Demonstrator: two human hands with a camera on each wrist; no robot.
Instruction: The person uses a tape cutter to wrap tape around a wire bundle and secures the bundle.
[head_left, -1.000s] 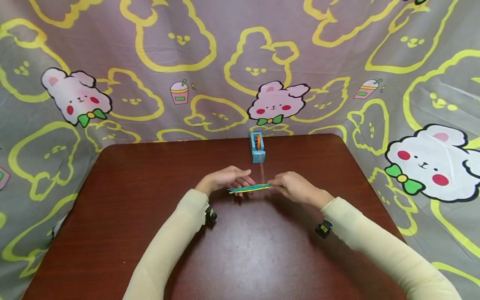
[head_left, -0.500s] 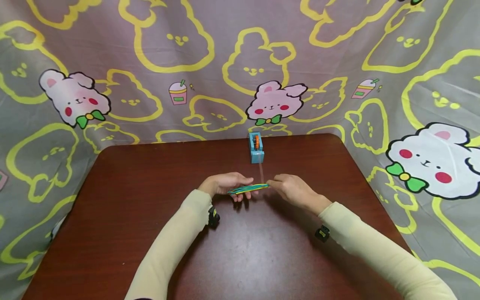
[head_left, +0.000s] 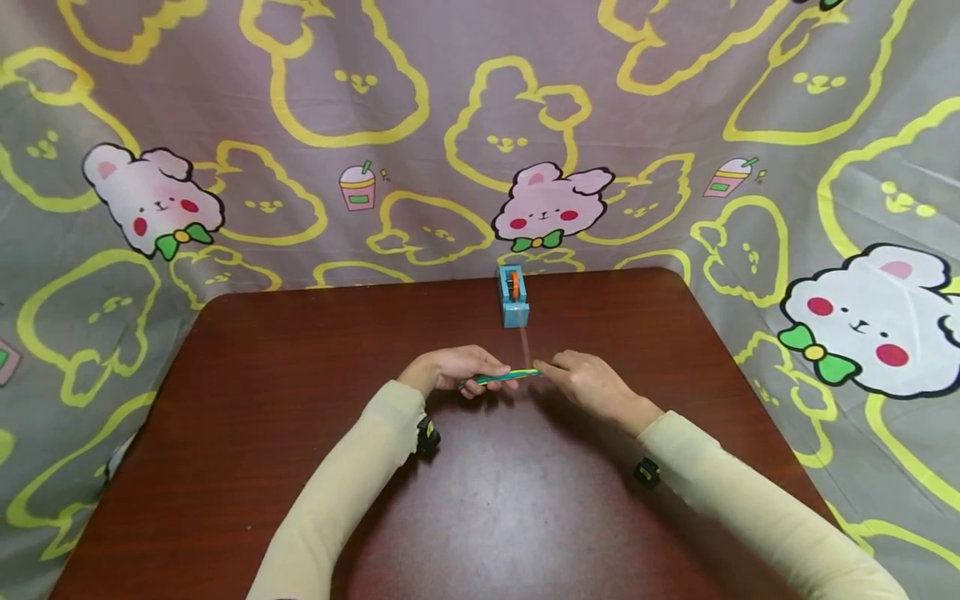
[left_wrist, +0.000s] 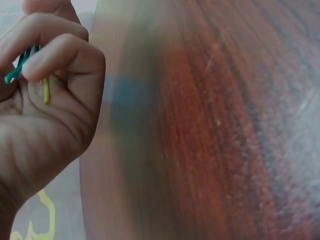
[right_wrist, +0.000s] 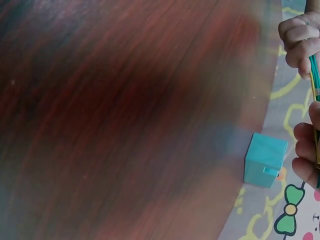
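Note:
A slim bundle of green and yellow wire-like strands (head_left: pixel 501 377) is held above the table between both hands. My left hand (head_left: pixel 452 365) curls its fingers round the bundle's left part; in the left wrist view, green ends (left_wrist: pixel 13 75) and a yellow end (left_wrist: pixel 46 92) poke out of the grip. At the other end, my right hand (head_left: pixel 598 386) pinches the bundle with its fingertips. A clear strip of tape (head_left: pixel 525 345) stretches from the light-blue tape dispenser (head_left: pixel 514 312) to the bundle beside the right fingertips. The right wrist view shows the strands (right_wrist: pixel 314 75) running between both hands.
The tape dispenser, with its orange hub (head_left: pixel 514 284), stands near the back edge of the dark brown table (head_left: pixel 480 500). Behind and on both sides hangs a grey curtain (head_left: pixel 420 108) with yellow outlines and white rabbits. Each sleeve carries a small black wrist camera (head_left: pixel 427 435).
The left fingers have closed round the strands, which were fanned out and now lie tightly together. The right hand stays at its end, and the tape still runs to the dispenser.

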